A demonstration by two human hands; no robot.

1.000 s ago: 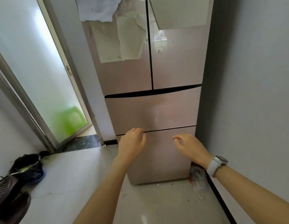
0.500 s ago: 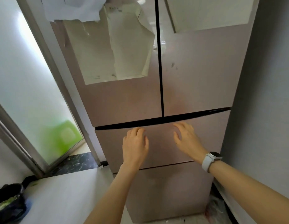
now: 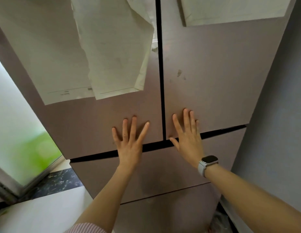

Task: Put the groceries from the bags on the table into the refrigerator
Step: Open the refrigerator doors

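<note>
Left hand [image 3: 129,145] | flat, fingers spread, holding nothing, 9 o'clock of refrigerator [image 3: 213,81] door seam | right hand [image 3: 188,140] likewise, 3 o'clock | placed to find door edges.

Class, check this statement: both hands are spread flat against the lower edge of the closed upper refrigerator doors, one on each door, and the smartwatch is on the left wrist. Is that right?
One detail is wrong. The smartwatch is on the right wrist, not the left. The rest holds: in the head view the left hand and right hand are spread flat, one on each closed upper door of the refrigerator, near the lower edge.
</note>
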